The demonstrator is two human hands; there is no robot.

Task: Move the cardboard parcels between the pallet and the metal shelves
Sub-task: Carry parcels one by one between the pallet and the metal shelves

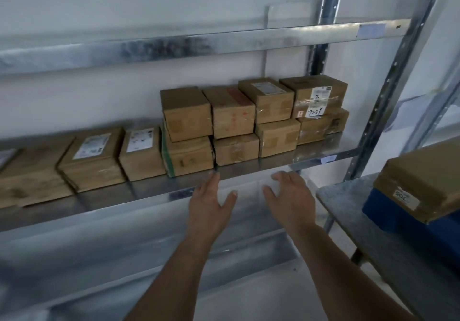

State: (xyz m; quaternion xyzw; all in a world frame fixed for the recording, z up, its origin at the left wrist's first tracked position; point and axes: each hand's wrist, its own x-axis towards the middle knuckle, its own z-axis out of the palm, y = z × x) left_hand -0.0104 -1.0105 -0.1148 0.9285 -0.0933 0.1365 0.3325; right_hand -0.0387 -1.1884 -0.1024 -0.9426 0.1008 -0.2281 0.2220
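Parcels line the middle metal shelf (286, 162) in the head view, all brown cardboard. At the right they stand two high: four on top and four beneath, eight in that block, ending just short of the steel upright (388, 92). The top-left parcel (185, 113) of the block sits on a lower one with a green strip (189, 155) down its left edge; the top-right one (315, 95) carries a white label with handwriting. To the left runs a single layer: a parcel with a small white label (140, 154), a wider labelled one (92, 159), and at least one more, blurred, at the frame edge.

Both hands hover in front of the shelf's front lip, below the stacked block. The left hand (211, 205) is released, fingers straight, its fingertips at the lip under the green-strip parcel. The right hand (290, 196) is also released, fingers loosely spread, grasping nothing. Neither touches a parcel.

A strip of bare shelf runs along the front of the block. The upper shelf (174, 45) hangs above the top row with open room between. To the right, on a separate grey shelf (353, 211), a flat cardboard parcel (423, 186) lies on a blue box (388, 212), near the right arm.
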